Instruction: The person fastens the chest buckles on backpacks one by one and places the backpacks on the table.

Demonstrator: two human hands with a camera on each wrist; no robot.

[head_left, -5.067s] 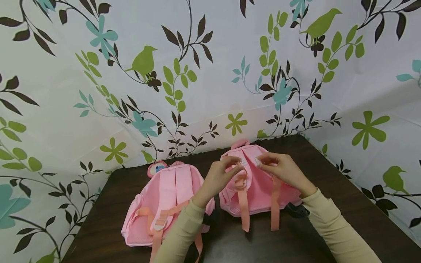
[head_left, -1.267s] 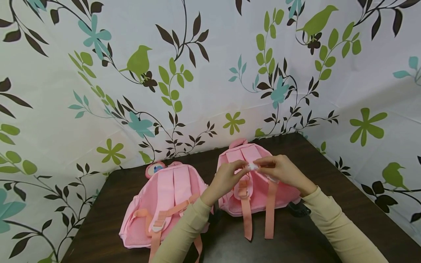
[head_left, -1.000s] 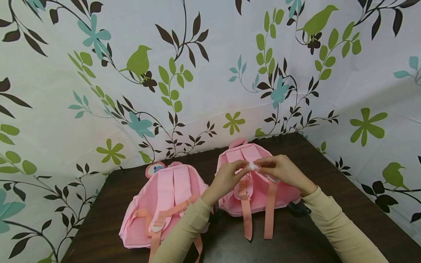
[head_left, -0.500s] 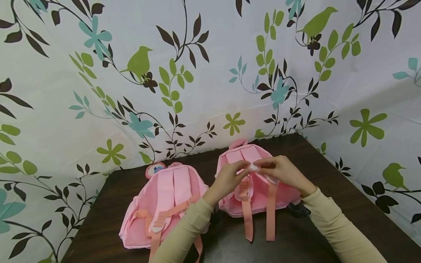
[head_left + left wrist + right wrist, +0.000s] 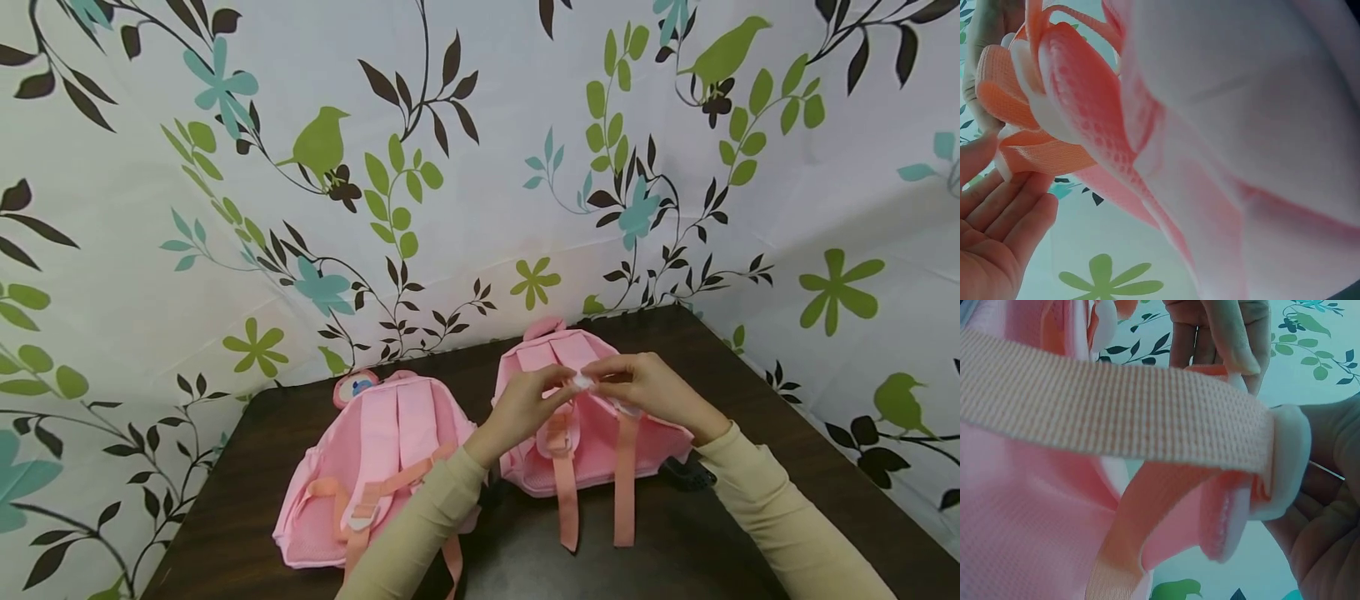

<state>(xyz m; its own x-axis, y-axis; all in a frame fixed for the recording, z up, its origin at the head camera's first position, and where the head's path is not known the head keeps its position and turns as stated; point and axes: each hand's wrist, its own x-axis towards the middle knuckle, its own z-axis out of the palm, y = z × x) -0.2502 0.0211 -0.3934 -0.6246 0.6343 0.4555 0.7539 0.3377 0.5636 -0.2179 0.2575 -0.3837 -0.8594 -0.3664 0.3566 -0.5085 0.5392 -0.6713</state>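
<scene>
Two pink backpacks lie back side up on a dark table. Over the right backpack [image 5: 592,450] my left hand [image 5: 525,408] and right hand [image 5: 652,387] meet, thumbs and fingertips together. Between them they pinch a small white plastic buckle [image 5: 582,381], mostly covered by fingers. In the left wrist view my left hand [image 5: 1004,237] holds a white buckle end on an orange strap [image 5: 1047,153]. In the right wrist view my right hand [image 5: 1329,506] is behind a white strap adjuster [image 5: 1290,462] with an orange strap [image 5: 1116,400] through it. Two orange strap tails hang from this backpack.
The left backpack [image 5: 378,467] lies beside my left forearm, its orange straps crossed over its back. A round pink charm [image 5: 354,387] sits at its top. A black object [image 5: 686,473] is beneath my right wrist on the table [image 5: 540,567]. Patterned cloth hangs behind.
About five seconds ago the hands were apart, each with a white piece. They have since come together over the right backpack. In the last second they barely move.
</scene>
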